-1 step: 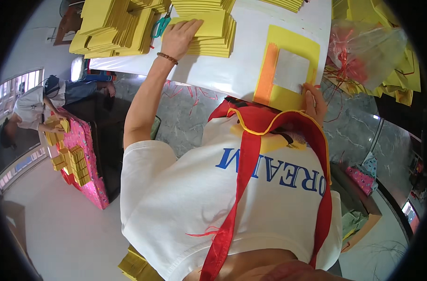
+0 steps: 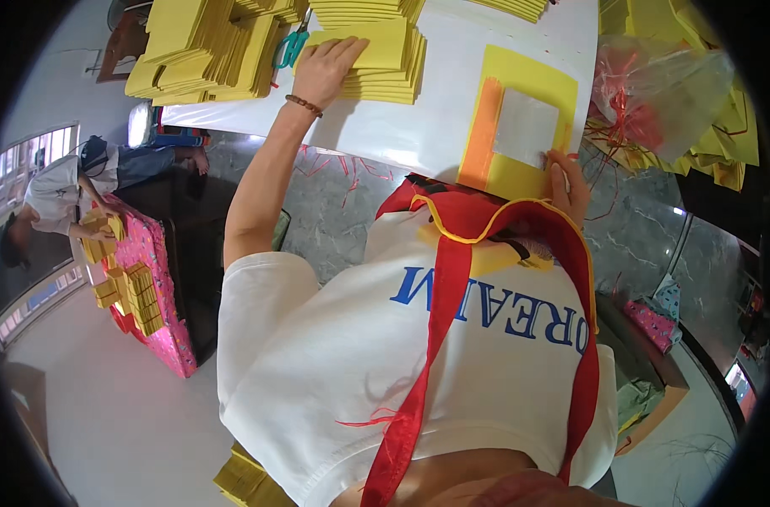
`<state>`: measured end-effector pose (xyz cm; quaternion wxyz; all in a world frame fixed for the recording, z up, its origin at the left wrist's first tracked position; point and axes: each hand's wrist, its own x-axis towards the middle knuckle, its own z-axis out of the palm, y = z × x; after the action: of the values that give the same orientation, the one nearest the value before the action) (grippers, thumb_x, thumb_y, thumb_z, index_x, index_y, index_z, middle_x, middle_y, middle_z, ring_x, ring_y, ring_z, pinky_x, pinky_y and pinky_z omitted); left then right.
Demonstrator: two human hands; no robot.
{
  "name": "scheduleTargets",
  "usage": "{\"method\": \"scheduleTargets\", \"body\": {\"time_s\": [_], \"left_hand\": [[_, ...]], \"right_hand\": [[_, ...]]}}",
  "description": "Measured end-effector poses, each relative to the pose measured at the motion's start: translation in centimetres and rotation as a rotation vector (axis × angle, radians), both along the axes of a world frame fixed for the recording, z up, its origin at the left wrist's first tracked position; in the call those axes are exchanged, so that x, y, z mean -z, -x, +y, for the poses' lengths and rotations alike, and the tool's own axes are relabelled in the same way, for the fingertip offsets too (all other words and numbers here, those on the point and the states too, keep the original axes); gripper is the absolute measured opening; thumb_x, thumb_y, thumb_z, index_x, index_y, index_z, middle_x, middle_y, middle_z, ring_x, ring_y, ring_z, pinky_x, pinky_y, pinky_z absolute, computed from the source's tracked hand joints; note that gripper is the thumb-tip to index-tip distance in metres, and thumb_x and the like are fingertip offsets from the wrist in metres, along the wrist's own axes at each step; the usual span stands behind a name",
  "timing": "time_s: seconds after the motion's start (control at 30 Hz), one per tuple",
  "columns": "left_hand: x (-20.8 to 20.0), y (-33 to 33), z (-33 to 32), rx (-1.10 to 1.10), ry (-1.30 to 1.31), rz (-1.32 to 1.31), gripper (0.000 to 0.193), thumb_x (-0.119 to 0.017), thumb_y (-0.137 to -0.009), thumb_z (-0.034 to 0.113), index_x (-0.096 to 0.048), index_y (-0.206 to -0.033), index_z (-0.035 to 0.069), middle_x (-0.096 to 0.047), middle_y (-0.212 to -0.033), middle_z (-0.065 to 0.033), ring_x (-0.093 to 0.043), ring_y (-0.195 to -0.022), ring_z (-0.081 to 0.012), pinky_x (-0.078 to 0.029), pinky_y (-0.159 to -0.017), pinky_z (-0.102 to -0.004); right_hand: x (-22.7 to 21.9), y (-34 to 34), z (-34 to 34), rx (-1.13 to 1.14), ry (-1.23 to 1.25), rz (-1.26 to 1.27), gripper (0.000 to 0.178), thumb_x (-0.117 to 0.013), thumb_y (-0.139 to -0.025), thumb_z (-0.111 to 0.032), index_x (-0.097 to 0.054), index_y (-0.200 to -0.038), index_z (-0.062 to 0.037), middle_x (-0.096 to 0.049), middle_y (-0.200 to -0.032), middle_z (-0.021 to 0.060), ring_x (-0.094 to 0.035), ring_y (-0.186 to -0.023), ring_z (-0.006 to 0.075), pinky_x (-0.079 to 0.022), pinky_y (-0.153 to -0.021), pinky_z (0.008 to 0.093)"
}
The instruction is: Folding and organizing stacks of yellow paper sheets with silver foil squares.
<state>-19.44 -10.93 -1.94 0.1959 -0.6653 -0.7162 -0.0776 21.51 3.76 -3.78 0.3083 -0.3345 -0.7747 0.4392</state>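
Observation:
My left hand (image 2: pixel 324 72) lies across the top of a stack of folded yellow paper pieces (image 2: pixel 385 80) on the white table, its fingers stretched out flat and its thumb hidden. At the table's near edge is a yellow sheet (image 2: pixel 533 72) with an orange strip (image 2: pixel 483 127) along its left side. A pale grey square card (image 2: pixel 524 127) lies on that sheet. My right hand (image 2: pixel 568 182) is curled at the sheet's lower right corner, its fingertips touching the edge beside the card. Teal-handled scissors (image 2: pixel 290 49) rest left of the stack.
More yellow stacks (image 2: pixel 207 51) fill the table's far left. To the right, a clear plastic bag (image 2: pixel 663 93) with red strings sits among yellow pieces. At far left another person (image 2: pixel 76 182) handles yellow bundles (image 2: pixel 136 296) on a pink-covered table (image 2: pixel 169 329).

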Motion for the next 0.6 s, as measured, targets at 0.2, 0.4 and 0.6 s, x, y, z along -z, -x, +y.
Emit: {"method": "scheduleTargets", "body": {"time_s": [0.2, 0.4, 0.6], "left_hand": [[0.6, -0.3, 0.4, -0.012, 0.164, -0.081, 0.046, -0.053, -0.077, 0.009, -0.05, -0.122, 0.015, -0.057, -0.118, -0.0044, -0.054, -0.105, -0.0221, -0.043, -0.083, -0.038], [1.6, 0.4, -0.1, -0.008, 0.283, -0.277, 0.057, -0.059, -0.075, 0.017, -0.044, -0.129, 0.015, -0.043, -0.131, -0.008, -0.042, -0.117, -0.0271, -0.036, -0.093, -0.041], [1.7, -0.9, -0.2, -0.015, 0.174, -0.294, 0.057, -0.056, -0.083, 0.04, -0.041, -0.132, 0.015, -0.043, -0.131, -0.0105, -0.041, -0.118, -0.028, -0.032, -0.097, -0.0424]], "right_hand": [[0.7, -0.2, -0.1, 0.032, 0.009, -0.029, 0.021, -0.053, -0.09, -0.011, -0.061, -0.106, 0.0001, -0.064, -0.098, 0.0099, -0.058, -0.093, 0.0162, -0.042, -0.084, 0.0276], [0.9, 0.2, -0.1, 0.04, -0.038, -0.015, 0.018, -0.056, -0.088, -0.009, -0.062, -0.103, -0.0006, -0.064, -0.096, 0.0094, -0.059, -0.09, 0.0164, -0.044, -0.081, 0.0274], [1.5, 0.4, -0.3, 0.097, -0.072, -0.018, 0.018, -0.059, -0.085, -0.006, -0.063, -0.102, -0.0024, -0.065, -0.094, 0.0088, -0.061, -0.084, 0.0172, -0.047, -0.075, 0.027]]}}
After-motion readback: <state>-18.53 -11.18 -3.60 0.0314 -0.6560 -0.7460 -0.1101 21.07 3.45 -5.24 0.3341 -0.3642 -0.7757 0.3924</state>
